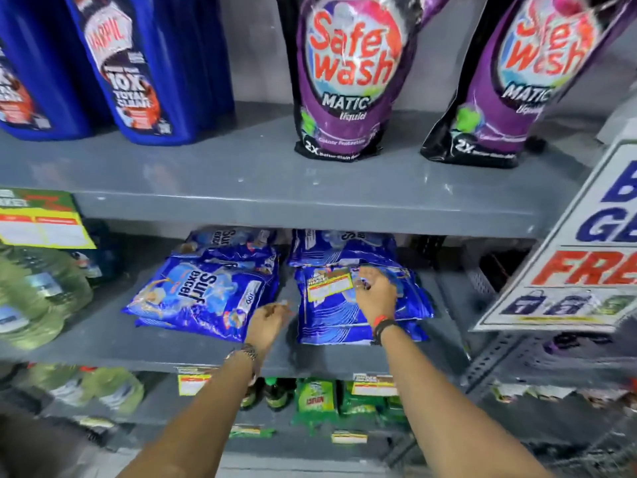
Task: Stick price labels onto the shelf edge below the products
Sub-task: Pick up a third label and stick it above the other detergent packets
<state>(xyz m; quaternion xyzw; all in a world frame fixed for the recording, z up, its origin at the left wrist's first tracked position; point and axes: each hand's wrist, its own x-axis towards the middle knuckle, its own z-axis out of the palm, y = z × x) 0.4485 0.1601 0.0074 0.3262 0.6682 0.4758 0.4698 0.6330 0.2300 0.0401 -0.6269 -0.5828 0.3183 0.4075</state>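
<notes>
Two bare hands reached over the grey metal middle shelf (206, 353). The right hand (374, 294) pinched one yellow-and-white price label (330, 283) above two piles of blue detergent packets (203, 298). The left hand (267, 320) pinched a small pale scrap (284, 302). Two yellow labels (193, 383) sat on the shelf edge.

Single head view, close, facing forward and down at grey shelf (241, 353), arms reaching in.
</notes>
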